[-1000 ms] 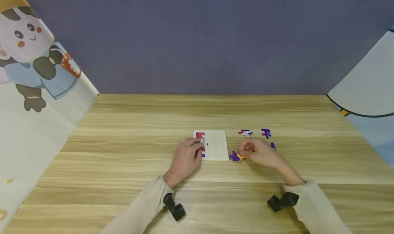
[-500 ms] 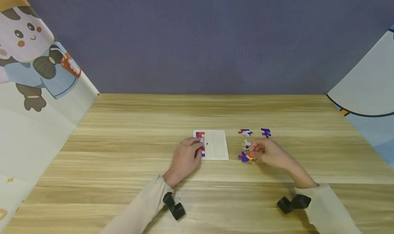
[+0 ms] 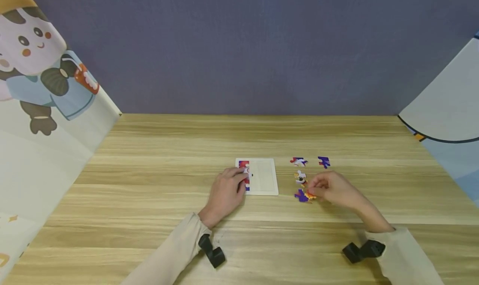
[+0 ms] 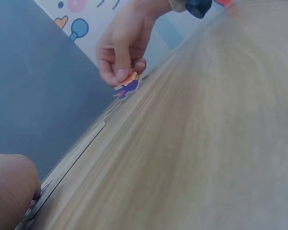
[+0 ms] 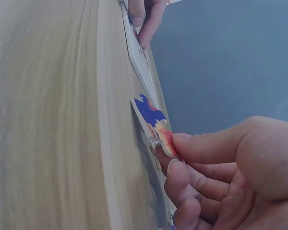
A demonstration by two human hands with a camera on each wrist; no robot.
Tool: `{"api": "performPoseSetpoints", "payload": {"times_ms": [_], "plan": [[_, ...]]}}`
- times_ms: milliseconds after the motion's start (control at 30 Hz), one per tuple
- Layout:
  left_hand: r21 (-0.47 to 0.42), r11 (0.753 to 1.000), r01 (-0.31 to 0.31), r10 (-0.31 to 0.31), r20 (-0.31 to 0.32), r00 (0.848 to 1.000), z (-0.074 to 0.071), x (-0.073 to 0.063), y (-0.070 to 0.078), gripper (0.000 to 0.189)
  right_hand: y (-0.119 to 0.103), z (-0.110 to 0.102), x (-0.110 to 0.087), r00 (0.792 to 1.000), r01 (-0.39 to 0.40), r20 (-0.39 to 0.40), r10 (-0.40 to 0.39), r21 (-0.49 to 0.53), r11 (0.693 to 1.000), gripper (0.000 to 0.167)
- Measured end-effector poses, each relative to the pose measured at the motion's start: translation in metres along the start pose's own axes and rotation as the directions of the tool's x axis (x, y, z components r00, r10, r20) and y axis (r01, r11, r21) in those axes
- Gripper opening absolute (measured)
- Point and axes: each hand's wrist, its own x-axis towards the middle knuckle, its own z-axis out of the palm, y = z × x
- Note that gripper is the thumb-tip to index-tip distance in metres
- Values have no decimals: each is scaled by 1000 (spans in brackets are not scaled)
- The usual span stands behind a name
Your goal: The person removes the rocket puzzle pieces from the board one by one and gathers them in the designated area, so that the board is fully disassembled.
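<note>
My right hand [image 3: 331, 188] pinches a blue and orange jigsaw piece [image 5: 151, 115] between thumb and fingers, tilted just over the table. In the left wrist view the piece [image 4: 128, 87] hangs below those fingertips. My left hand [image 3: 226, 192] rests on the left side of a white puzzle tray [image 3: 263, 181], fingers relaxed and touching the pieces there. A column of red and purple pieces [image 3: 244, 164] fills the tray's left side, partly hidden by that hand. The rest of the tray shows its pale bottom with a small dark mark.
Loose jigsaw pieces lie right of the tray: a white and red one [image 3: 299, 162], a purple one [image 3: 324, 162] and a white one with a dark spot [image 3: 300, 177]. The wooden table [image 3: 179, 152] ends at a blue-grey wall panel [image 3: 247, 52].
My right hand has moved right, away from the tray, with the jigsaw piece in its pinch, uncovering the white piece. My left hand has stayed on the tray.
</note>
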Motion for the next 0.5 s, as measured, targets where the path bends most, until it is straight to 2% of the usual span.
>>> {"api": "performPoseSetpoints", "payload": {"times_ms": [500], "plan": [[3, 1000, -11, 11, -7, 1000, 0, 0, 0, 23, 4, -5, -3, 999, -8, 35, 10, -37, 999, 7]]}}
